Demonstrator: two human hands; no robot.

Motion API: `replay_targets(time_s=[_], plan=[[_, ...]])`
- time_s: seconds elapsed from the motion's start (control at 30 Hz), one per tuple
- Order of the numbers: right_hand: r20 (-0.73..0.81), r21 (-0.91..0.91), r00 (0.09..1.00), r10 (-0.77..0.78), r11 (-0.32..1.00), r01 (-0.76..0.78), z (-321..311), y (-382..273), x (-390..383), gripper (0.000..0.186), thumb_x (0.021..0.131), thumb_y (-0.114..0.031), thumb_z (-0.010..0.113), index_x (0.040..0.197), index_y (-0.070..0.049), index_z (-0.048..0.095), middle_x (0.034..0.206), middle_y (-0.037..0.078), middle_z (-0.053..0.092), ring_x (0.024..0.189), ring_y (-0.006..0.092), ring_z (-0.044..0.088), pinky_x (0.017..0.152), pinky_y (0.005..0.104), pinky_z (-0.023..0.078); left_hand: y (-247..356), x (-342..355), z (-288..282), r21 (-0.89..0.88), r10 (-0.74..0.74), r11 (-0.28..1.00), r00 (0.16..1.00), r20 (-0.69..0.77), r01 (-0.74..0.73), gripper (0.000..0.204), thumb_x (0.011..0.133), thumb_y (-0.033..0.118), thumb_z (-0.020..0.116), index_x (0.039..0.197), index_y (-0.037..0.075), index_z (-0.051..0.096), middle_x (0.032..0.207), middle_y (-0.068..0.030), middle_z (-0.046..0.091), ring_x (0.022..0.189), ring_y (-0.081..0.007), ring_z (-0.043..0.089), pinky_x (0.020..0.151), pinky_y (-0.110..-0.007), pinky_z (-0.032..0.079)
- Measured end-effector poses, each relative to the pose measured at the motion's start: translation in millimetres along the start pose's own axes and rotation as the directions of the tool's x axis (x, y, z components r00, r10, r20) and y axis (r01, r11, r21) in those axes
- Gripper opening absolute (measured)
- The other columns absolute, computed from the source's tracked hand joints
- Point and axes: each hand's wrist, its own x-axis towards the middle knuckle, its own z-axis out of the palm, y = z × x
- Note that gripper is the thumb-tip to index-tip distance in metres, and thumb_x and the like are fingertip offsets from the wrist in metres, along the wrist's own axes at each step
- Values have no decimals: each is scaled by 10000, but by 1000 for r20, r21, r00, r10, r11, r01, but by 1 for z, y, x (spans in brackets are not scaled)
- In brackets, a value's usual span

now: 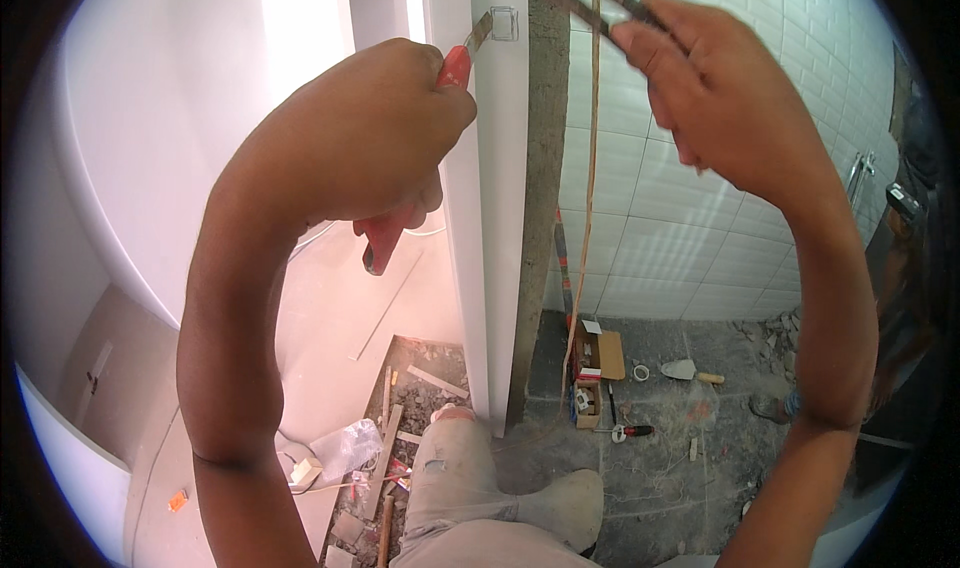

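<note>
My left hand [370,138] is closed around the red handle of a chisel [458,66]. Its flat metal blade meets a small rectangle [503,24] marked on the narrow face of a white door frame [497,168]. The butt of the handle sticks out below my fist. Up to the right, my right hand [710,88] grips a dark tool with two long bars [575,3]. Motion blurs it, and its far end lies beyond the top edge, so its kind is unclear. A gap separates the two hands.
Raw wall edge [540,168] and white tiles [650,208] stand right of the frame. On the dark floor lie an open cardboard box [608,353], a tape roll [641,372], a trowel [680,370] and a screwdriver [632,431]. Rubble, wood strips [384,458] and a plastic bag [350,450] are at left.
</note>
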Motion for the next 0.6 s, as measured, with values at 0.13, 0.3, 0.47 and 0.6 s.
replay_targets(time_s=[0.13,0.3,0.47,0.6], plan=[[50,49,991,122,991,-125,-4,-9,3,316,1102,-301,468,916,-65,566,565,-21,475,413,68,496,384,244,418,-4,0,-4,-26,31,999,999,-11,-32,323,987,225,478,1026,-76,591,644,-134,650,500,-186,659,502,-335,567],[224,37,927,300,948,-315,-12,-13,7,326,1105,-326,466,941,-66,575,553,-22,485,403,69,515,374,234,424,-6,6,-17,159,287,946,958,1,-283,371,974,242,523,1090,-103,594,687,-158,670,506,-200,659,506,-338,559],[196,104,940,280,947,-304,-16,-17,9,311,1097,-313,478,1001,-54,620,549,-12,474,390,78,501,372,249,426,-3,2,-22,20,202,978,974,103,-205,322,933,199,554,1010,-110,605,776,-185,673,607,-231,694,612,-353,594],[331,-85,910,249,969,-234,-23,-21,14,317,1097,-298,479,973,-39,611,543,1,466,377,86,476,372,260,418,-2,1,-16,119,293,949,956,14,-293,233,885,137,577,871,-95,600,761,-171,646,667,-258,718,666,-362,613]])
